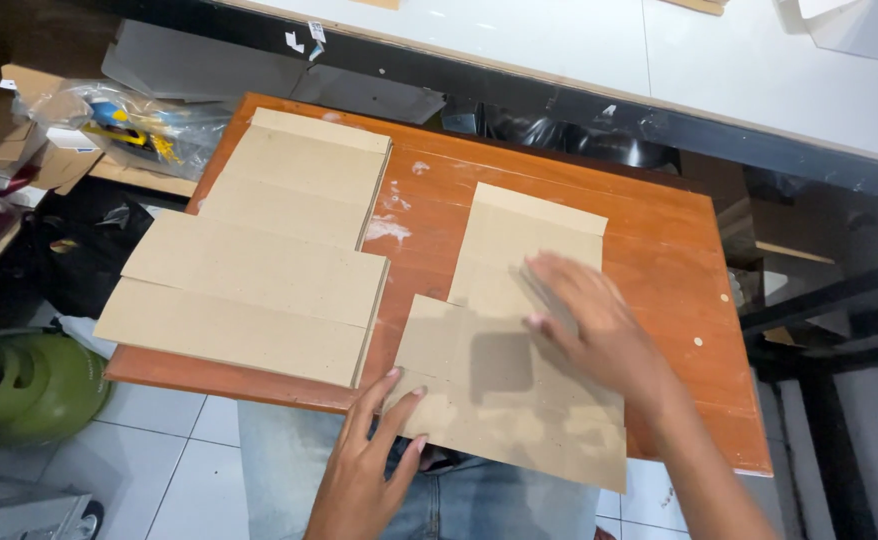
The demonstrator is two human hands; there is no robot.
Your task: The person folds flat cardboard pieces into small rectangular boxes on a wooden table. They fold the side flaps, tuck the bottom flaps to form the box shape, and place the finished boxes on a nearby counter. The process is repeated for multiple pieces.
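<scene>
At the far left, beside the table, a rounded green gas cylinder [24, 385] sits on the pale tiled floor [174, 470], and above it a crumpled clear plastic bag [139, 125] with blue and yellow contents lies among cardboard scraps. The orange-brown varnished wooden tabletop [679, 260], marked with white smears, carries on its left half two stacks of flat brown cardboard sheets: a far stack [304, 175] with a fold line across it, and a nearer, wider stack [249, 295] that overlaps it and juts slightly past the table's left edge. Just right of these, at the near edge of the table, the left hand [369, 460] reaches up from below with fingers spread and fingertips [394, 375] pressing the lower left corner of a flat brown creased cardboard sheet [509, 400]; it grips nothing, the hand open and flat against the board. This sheet lies on the right half of the table, its near edge hanging over the table's edge above the person's blue jeans [479, 505], and its far part overlaps another brown cardboard piece [534, 235] lying further back. The right hand [584, 315] rests palm down on the middle of the creased sheet, fingers extended and blurred, open and holding nothing. Beyond the table runs a white counter [759, 70].
</scene>
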